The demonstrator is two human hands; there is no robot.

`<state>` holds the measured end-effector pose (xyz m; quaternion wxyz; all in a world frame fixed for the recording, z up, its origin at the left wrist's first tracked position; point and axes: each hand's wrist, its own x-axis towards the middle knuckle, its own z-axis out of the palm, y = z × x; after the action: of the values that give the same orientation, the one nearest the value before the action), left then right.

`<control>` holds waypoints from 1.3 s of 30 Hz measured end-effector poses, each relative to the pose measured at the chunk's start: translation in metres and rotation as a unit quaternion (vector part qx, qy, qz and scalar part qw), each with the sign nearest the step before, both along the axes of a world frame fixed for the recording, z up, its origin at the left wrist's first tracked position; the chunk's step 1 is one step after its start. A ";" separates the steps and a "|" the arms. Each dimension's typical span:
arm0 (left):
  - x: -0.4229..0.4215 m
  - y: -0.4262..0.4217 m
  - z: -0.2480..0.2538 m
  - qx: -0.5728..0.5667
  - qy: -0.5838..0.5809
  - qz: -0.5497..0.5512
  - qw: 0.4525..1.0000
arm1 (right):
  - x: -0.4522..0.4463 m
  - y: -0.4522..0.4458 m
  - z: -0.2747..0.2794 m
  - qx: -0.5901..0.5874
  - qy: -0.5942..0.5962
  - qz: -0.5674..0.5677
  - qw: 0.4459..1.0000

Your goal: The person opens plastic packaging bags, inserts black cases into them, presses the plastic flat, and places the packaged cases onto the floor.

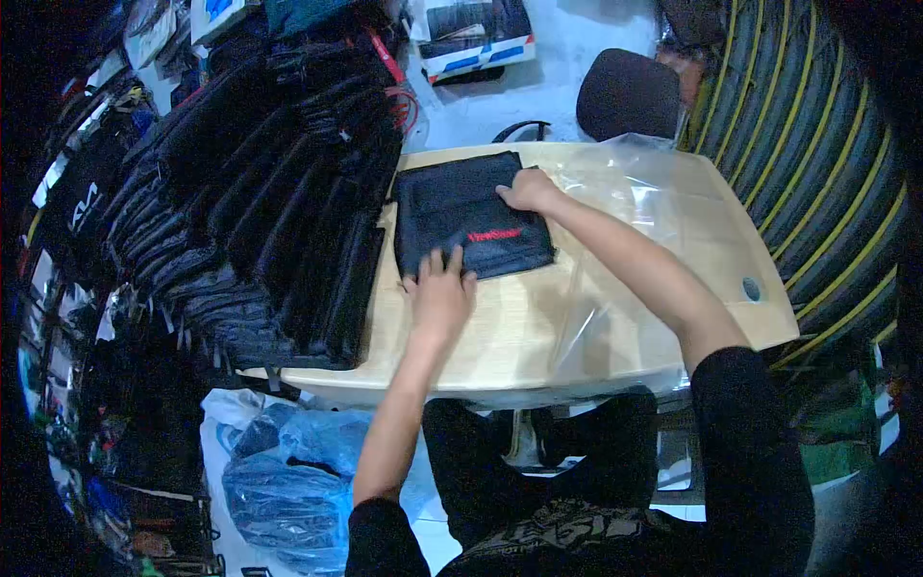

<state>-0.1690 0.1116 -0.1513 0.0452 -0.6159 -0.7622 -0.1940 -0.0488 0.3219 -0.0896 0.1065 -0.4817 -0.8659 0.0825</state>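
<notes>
A black fabric bag (442, 216) with red lettering lies flat on the light wooden table (500, 337). My left hand (442, 293) rests with spread fingers on the bag's near left edge. At the bag's far right side, my right hand (529, 190) is closed on its edge, the fingers bent around the fabric. Beside the bag on the left stands a large stack of similar black bags (279, 212). Clear plastic film (625, 192) lies on the table right of the bag, partly under my right forearm.
A dark chair (630, 94) stands beyond the table. Black tubes with yellow stripes (817, 144) fill the right side. Blue plastic bags (288, 481) lie below the table at the left. A white and blue package (476, 48) sits past the far edge.
</notes>
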 end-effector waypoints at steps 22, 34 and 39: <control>-0.071 0.020 0.090 0.249 -0.670 -0.158 0.681 | 0.052 -0.054 0.065 -0.255 0.555 0.085 0.787; 0.042 -0.012 0.199 0.523 -0.248 -0.010 0.815 | 0.011 -0.192 0.154 0.143 0.580 0.102 0.795; 0.053 -0.026 0.233 0.503 -0.194 -0.255 0.803 | 0.003 -0.181 0.181 0.139 0.632 0.373 0.665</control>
<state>-0.1161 0.0855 0.0815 0.1488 -0.6284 -0.3658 -0.6701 -0.0454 0.1409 0.0919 0.6542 0.0701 -0.6997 0.2784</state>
